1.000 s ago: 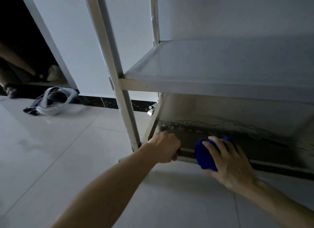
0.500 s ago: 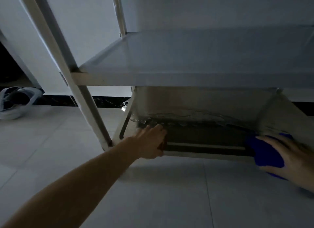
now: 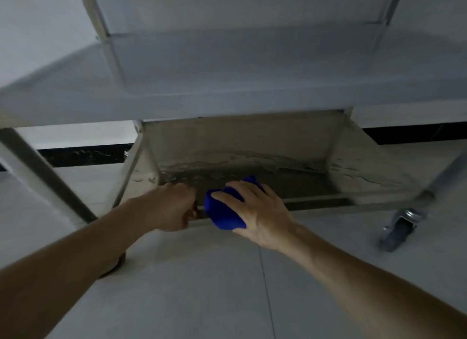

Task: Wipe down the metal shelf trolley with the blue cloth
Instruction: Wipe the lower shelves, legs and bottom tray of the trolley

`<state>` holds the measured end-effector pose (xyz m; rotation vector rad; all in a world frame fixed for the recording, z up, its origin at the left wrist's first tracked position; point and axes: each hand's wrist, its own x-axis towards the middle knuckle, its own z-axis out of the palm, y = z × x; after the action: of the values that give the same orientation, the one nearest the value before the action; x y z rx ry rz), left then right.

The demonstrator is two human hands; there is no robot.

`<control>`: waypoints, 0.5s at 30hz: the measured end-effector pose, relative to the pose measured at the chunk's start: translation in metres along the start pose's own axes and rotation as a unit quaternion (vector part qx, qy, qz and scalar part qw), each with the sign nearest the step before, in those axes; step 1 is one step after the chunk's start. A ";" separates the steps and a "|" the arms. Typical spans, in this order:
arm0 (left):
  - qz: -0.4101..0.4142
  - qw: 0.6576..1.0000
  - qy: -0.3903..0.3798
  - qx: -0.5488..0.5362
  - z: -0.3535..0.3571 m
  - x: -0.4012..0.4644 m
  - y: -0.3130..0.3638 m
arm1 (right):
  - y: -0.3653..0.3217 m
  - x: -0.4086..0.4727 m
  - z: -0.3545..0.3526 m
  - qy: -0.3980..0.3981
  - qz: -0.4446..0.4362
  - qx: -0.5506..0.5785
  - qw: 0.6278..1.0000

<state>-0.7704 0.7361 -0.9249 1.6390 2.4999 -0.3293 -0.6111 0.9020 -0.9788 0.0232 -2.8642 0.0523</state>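
Observation:
The metal shelf trolley (image 3: 227, 85) fills the upper view, its middle shelf above and its grimy bottom shelf (image 3: 252, 161) below. My left hand (image 3: 171, 207) grips the front rim of the bottom shelf with curled fingers. Right beside it, my right hand (image 3: 255, 212) holds the bunched blue cloth (image 3: 222, 214) against the same front rim. The cloth's far end sticks out past my fingers onto the shelf.
A caster wheel (image 3: 399, 227) stands on the tiled floor at the trolley's front right leg. The left front leg (image 3: 38, 177) slants down at the left. A dark skirting strip (image 3: 83, 154) runs along the wall behind.
My right hand has slid the blue cloth left along the bottom shelf's front rim, from the right end to beside my left hand. The view has shifted right, and the caster has come into sight.

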 end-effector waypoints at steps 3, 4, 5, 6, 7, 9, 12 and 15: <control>-0.007 0.999 -0.036 0.009 -0.001 0.007 -0.001 | 0.047 -0.039 -0.008 0.035 -0.003 -0.009 0.999; -0.012 0.999 -0.051 0.012 -0.002 0.009 -0.002 | 0.066 -0.054 -0.013 0.038 0.010 -0.014 0.999; -0.020 0.997 -0.066 0.018 -0.004 0.012 -0.004 | 0.087 -0.070 -0.018 0.034 0.030 -0.020 0.999; -0.029 0.996 -0.082 0.026 -0.005 0.015 -0.005 | 0.109 -0.085 -0.025 0.023 0.054 -0.027 0.998; -0.034 0.994 -0.099 0.032 -0.006 0.019 -0.005 | 0.131 -0.101 -0.032 0.006 0.084 -0.033 0.996; -0.036 0.990 -0.128 0.040 -0.007 0.029 0.000 | 0.169 -0.131 -0.047 -0.030 0.149 -0.042 0.987; -0.056 0.982 -0.182 -0.009 -0.010 0.049 0.019 | 0.202 -0.156 -0.059 -0.062 0.207 -0.052 0.975; -0.010 0.990 -0.137 -0.040 -0.021 0.068 0.051 | 0.199 -0.152 -0.059 -0.059 0.219 -0.013 0.974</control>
<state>-0.7512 0.8215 -0.9258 1.4297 2.2953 -0.4191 -0.4532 1.1050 -0.9708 -0.6317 -2.9288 0.1045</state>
